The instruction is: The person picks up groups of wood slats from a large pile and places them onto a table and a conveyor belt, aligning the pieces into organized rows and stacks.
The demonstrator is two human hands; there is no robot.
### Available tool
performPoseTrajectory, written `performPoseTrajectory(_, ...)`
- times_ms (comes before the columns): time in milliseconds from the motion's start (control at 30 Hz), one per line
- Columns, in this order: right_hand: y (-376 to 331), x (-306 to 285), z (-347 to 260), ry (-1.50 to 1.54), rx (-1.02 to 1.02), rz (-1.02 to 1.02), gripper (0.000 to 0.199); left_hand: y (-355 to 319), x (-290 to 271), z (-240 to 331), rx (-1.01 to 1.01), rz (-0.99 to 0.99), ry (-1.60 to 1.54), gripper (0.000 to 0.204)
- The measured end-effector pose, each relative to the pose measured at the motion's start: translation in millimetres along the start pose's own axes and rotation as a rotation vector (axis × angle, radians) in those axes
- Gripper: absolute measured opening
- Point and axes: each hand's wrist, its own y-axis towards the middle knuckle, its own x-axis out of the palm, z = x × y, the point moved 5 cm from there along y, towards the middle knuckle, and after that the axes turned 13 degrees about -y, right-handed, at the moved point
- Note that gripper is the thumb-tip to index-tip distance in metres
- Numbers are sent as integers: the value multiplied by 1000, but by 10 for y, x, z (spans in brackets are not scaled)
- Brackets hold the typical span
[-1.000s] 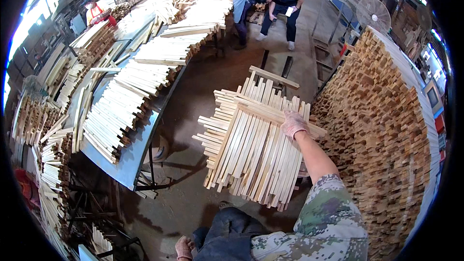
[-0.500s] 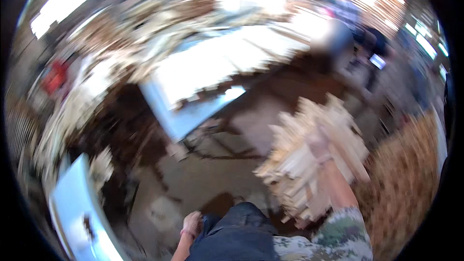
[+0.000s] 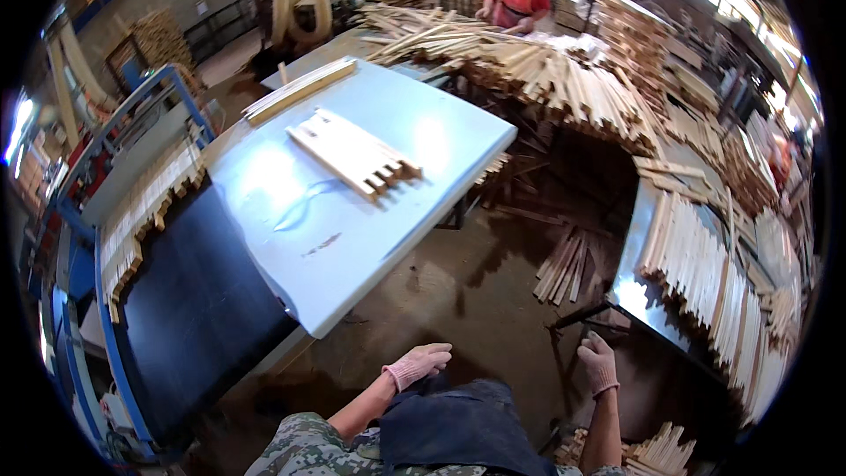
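Note:
My left hand (image 3: 420, 365), in a pale pink knit glove, is in front of my dark apron (image 3: 458, 427). Its fingers reach out to the right and hold nothing. My right hand (image 3: 597, 361), gloved the same way, is raised with its fingers loosely curled and nothing visible in them. It is nearest the metal table (image 3: 627, 286) on the right, but apart from it. Ahead on the left, a pale blue-white tabletop (image 3: 397, 238) bears a short row of wooden strips (image 3: 352, 154) side by side. A narrower bundle of strips (image 3: 300, 91) lies at its far edge.
A black conveyor belt (image 3: 198, 300) joins the tabletop, with a row of strips (image 3: 141, 211) under a blue machine frame (image 3: 84, 238). Many strips (image 3: 696, 256) cover the right table. Loose strips (image 3: 564, 264) lie on the floor. A person (image 3: 515, 0) in red works far back.
My view has turned left, bringing the pale tabletop and belt ahead of me. My right hand, earlier on a stack of wooden strips, is now off it. The left hand's fingers have straightened.

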Motion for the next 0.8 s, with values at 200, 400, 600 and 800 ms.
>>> performPoseTrajectory(200, 951, 1588, -1361, -94, -96, -218, 58, -856, -768, 1080, 352, -209, -183, 63)
performPoseTrajectory(400, 1514, 2831, -3003, -173, -383, -329, 72, -1367, -1677, 1489, 755, 279, -289, 56)
performPoseTrajectory(600, 2535, 4013, -4248, -229, -695, -282, 74, -1463, -2207, 1512, 962, 802, -5, 52)
performPoseTrajectory(800, 2841, 5055, -5302, -856, -608, -197, 69, -1466, -2526, 1928, 972, 1206, 386, 52)
